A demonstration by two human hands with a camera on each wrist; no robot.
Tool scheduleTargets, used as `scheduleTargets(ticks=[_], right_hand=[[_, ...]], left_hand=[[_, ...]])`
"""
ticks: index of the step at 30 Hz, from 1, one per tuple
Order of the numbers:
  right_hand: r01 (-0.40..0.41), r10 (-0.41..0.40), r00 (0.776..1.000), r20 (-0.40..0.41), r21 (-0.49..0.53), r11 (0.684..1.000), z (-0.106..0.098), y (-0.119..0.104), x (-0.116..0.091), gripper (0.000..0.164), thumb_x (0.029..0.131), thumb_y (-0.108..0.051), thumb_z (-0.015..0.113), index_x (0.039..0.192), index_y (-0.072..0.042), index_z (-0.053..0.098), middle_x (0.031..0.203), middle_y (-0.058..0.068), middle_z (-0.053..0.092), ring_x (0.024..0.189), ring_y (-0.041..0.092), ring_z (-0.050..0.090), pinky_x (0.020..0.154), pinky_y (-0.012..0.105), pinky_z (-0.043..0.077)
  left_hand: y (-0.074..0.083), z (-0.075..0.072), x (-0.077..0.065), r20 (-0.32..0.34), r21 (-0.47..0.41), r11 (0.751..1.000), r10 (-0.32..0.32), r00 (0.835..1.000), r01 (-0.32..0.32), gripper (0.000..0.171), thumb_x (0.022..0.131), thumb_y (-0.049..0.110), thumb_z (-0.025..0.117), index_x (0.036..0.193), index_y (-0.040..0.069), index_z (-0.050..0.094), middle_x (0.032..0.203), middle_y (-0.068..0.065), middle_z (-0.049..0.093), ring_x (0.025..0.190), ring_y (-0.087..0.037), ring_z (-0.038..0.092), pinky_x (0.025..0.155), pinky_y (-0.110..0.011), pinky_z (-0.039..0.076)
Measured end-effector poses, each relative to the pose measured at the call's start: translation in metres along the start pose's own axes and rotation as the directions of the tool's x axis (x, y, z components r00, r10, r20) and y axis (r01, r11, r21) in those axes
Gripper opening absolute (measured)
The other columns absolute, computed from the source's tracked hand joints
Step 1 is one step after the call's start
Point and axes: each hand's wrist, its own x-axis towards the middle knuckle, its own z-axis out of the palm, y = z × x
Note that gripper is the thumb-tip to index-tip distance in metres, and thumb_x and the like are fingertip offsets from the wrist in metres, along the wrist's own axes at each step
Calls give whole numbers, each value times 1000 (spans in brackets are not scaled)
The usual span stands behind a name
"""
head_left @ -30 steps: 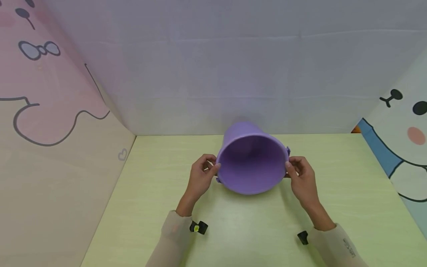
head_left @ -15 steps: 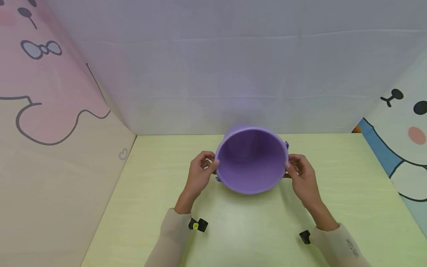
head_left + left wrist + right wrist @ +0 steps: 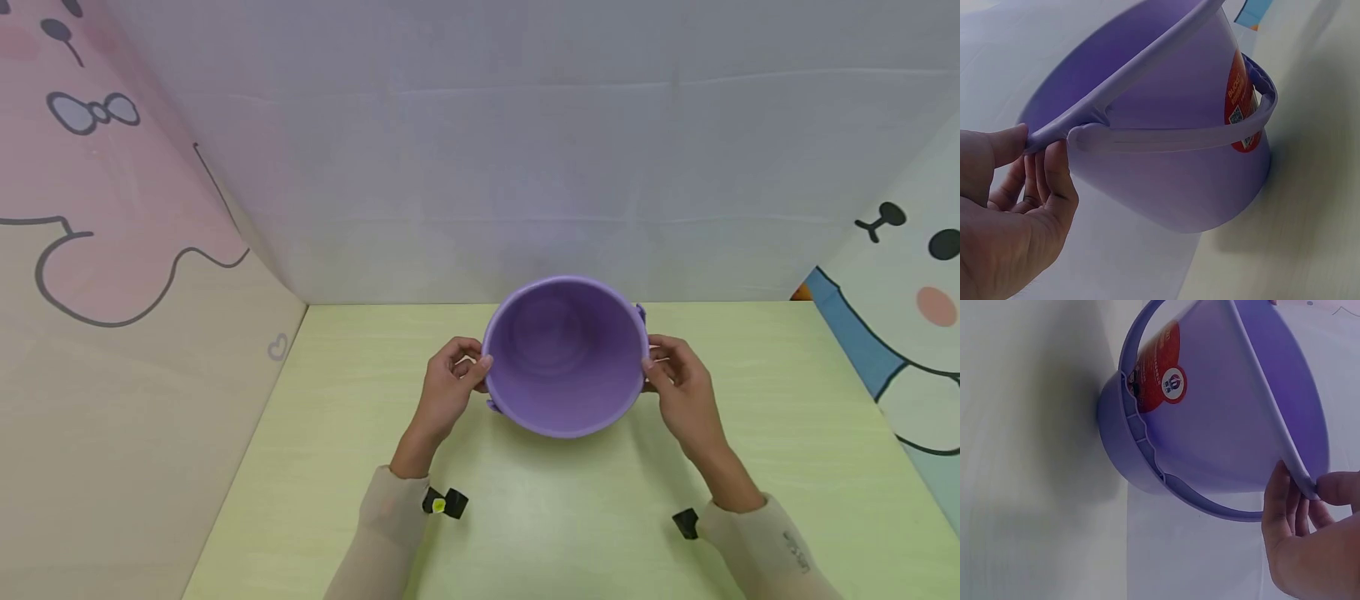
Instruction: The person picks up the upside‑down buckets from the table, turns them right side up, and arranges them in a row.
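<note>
A purple plastic bucket [image 3: 562, 400] stands tilted over the table, its open mouth toward me and its inside bare. My left hand [image 3: 446, 383] pinches the rim on the left, thumb inside and fingers beneath, as the left wrist view shows. On the opposite side my right hand [image 3: 684, 400] pinches the rim the same way. The bucket's handle [image 3: 1172, 139] hangs down along the outer wall, below the rim. A red label [image 3: 1163, 369] is stuck on that wall, partly covered by the handle. In the head view the bucket's own body hides its base.
The pale green table [image 3: 360, 433] reaches back to a white cloth wall [image 3: 420, 183]. A side panel with a pink cartoon figure [image 3: 127, 183] bounds the left, and one with a white cartoon face [image 3: 900, 283] bounds the right. Black wrist straps [image 3: 455, 503] show at the sleeves.
The bucket has tipped toward upright, so its inner bottom now shows and its outer back wall has gone from view. Both hands kept their grip on the rim and rose slightly.
</note>
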Motion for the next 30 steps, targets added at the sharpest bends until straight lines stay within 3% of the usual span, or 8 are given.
scheduleTargets(ticks=[11, 30], right_hand=[[-25, 19, 999, 46, 141, 990, -1, -6, 8, 34, 106, 6, 55, 139, 14, 51, 102, 2, 63, 82, 6, 67, 69, 21, 61], [-112, 106, 993, 52, 139, 984, -1, -13, 33, 37, 107, 3, 56, 139, 19, 49, 102, 0, 60, 83, 3, 69, 68, 20, 61]], left_hand=[[1, -1, 4, 7, -128, 989, -71, 997, 71, 14, 104, -5, 60, 117, -7, 55, 99, -2, 63, 74, -7, 67, 65, -20, 58], [9, 4, 16, -41, -184, 972, -159, 986, 149, 8, 106, -2, 59, 114, -1, 58, 98, -4, 63, 72, -8, 63, 63, -19, 57]])
